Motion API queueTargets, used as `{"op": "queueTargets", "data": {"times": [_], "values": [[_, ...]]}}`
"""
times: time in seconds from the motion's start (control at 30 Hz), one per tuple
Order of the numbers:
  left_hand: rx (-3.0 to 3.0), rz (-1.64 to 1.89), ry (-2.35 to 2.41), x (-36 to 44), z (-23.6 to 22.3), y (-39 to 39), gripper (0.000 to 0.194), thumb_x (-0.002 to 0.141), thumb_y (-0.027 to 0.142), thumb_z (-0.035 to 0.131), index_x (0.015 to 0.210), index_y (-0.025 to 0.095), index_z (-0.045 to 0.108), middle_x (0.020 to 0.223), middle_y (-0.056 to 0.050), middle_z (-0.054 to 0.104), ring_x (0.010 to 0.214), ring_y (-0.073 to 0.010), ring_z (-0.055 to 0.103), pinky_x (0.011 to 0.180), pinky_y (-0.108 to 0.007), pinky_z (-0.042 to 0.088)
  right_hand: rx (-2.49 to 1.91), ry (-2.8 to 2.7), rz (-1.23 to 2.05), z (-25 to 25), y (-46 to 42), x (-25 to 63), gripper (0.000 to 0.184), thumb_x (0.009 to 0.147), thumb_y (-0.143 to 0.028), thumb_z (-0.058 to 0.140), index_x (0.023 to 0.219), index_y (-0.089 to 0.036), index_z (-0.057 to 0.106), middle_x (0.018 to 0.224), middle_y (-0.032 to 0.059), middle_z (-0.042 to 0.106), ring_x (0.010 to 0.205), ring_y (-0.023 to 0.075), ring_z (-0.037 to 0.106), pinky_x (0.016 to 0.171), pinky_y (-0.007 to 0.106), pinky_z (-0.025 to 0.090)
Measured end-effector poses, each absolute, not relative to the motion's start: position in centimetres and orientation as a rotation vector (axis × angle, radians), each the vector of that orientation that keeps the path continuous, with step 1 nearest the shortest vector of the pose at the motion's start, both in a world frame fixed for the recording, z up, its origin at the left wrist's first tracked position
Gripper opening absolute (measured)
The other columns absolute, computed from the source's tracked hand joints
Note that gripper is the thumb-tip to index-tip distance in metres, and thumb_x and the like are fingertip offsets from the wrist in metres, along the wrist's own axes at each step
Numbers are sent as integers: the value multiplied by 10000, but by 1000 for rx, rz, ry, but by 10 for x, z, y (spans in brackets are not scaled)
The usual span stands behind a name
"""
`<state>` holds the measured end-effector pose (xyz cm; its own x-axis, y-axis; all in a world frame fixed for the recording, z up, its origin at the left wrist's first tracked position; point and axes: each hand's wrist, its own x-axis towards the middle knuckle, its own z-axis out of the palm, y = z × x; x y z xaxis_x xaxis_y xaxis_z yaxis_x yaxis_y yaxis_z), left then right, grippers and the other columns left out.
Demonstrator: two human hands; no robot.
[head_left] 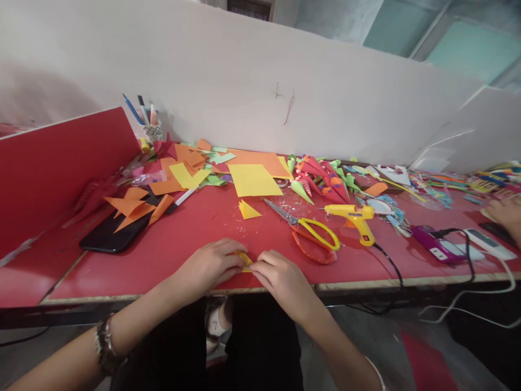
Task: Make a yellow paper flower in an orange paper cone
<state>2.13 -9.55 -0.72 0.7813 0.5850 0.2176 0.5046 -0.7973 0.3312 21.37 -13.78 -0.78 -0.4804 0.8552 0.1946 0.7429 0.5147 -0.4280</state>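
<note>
My left hand [211, 266] and my right hand [280, 277] meet at the front edge of the red table [171, 255]. Both pinch a small yellow paper piece [245, 259] between their fingertips; most of it is hidden under the fingers. A little farther back lie a small yellow paper triangle [247, 210] and a yellow paper sheet [254, 180]. Scissors [311, 233] with yellow and orange handles rest just right of my hands.
A yellow glue gun [355, 218] with a black cord lies right of the scissors. Orange paper scraps [132, 209] cover a black phone [112, 233] at left. A pen cup [151, 129] stands at the back. Paper cones [321, 182] pile mid-right. Another person's hand [504, 214] rests far right.
</note>
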Motion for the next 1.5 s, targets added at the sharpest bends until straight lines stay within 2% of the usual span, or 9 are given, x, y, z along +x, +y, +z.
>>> {"op": "queueTargets", "data": {"times": [0.2,0.33,0.57,0.73,0.83,0.97,1.13,1.23,1.5], "values": [[2690,448,896,22,-11,-93,207,869,206,395,901,218,599,995,-6,595,870,-124,558,743,-229,435,-1178,-2347,624,-6,-126,223,121,819,-220,523,894,-182,609,856,27,568,820,126,526,725,237,422],[2738,433,914,21,-10,-98,193,862,275,421,948,233,588,1016,-11,604,885,-143,567,753,-257,443,-1154,-2421,693,-3,-115,225,101,821,-214,520,856,-169,604,805,20,560,737,110,539,657,212,416],[2754,384,992,21,-7,-101,201,862,316,419,938,250,594,998,9,620,870,-140,584,716,-241,468,-1209,-2712,259,1,-115,219,134,837,-174,472,779,-134,586,785,58,567,760,160,536,619,242,411],[2963,344,944,19,-8,-103,236,883,266,374,986,224,582,1034,-14,629,831,-152,615,661,-242,489,-1083,-2592,605,1,-109,228,138,810,-245,536,917,-166,574,873,35,568,804,127,545,705,224,428],[3060,354,914,17,-9,-104,237,883,227,372,989,184,579,1029,-43,635,825,-151,620,655,-229,488,-1041,-2523,671,-2,-105,230,136,817,-255,527,902,-164,581,867,31,577,806,120,549,722,219,428],[3005,362,1013,19,-9,-107,255,892,268,349,943,209,592,979,-16,638,771,-129,620,604,-199,473,-1022,-2501,565,-9,-107,227,169,854,-259,463,907,-160,589,850,44,592,804,128,546,726,234,426],[2947,345,1156,24,-10,-113,234,876,251,372,894,213,603,849,-2,628,694,-127,608,542,-200,446,-960,-2577,270,-16,-114,225,190,876,-226,415,908,-173,594,830,43,590,780,128,515,693,228,416],[2963,370,1154,24,-11,-115,236,882,258,364,928,230,593,844,-2,615,692,-129,598,508,-194,419,-937,-2623,141,-18,-115,224,195,882,-213,403,889,-173,593,797,37,580,742,127,500,659,225,406],[2756,480,1213,21,-14,-110,271,894,319,343,875,211,591,847,6,615,722,-105,597,586,-180,436,-905,-2644,90,-14,-115,222,236,894,-206,368,956,-172,593,808,39,580,743,127,500,666,228,405]]}}
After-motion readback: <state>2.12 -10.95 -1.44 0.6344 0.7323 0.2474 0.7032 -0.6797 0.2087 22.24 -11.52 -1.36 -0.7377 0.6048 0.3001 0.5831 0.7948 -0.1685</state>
